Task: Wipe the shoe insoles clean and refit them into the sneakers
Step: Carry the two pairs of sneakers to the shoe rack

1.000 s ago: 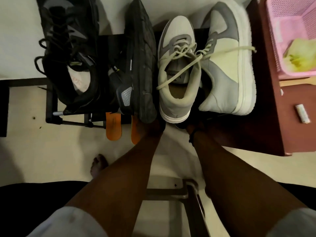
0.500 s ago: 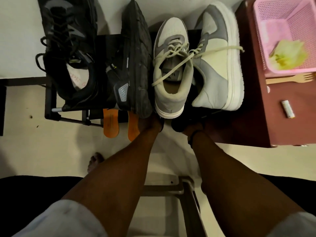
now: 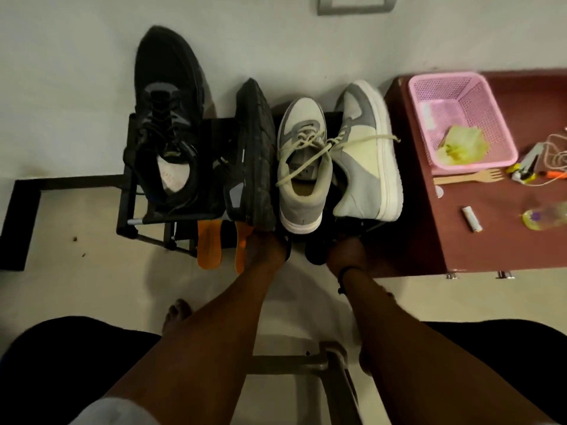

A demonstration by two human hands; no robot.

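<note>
A: Sneakers first: where do they sit?
B: 2 grey-and-white lace-up sneakers (image 3: 303, 167) lie at the frame's centre on a black metal shoe rack (image 3: 129, 210), with 2 black running shoes (image 3: 165, 124) to their left.
A: And the insoles?
B: 2 orange foam insoles (image 3: 208, 246) poke out below the black pair.
A: The hands?
B: Left hand (image 3: 264, 250) and right hand (image 3: 346, 253) reach under the rack's front edge; their fingers are hidden, so I cannot tell the grip.

Bare forearms, white sleeves (image 3: 113, 412), black band (image 3: 348, 273) on right wrist, dark trousers (image 3: 61, 363)
</note>
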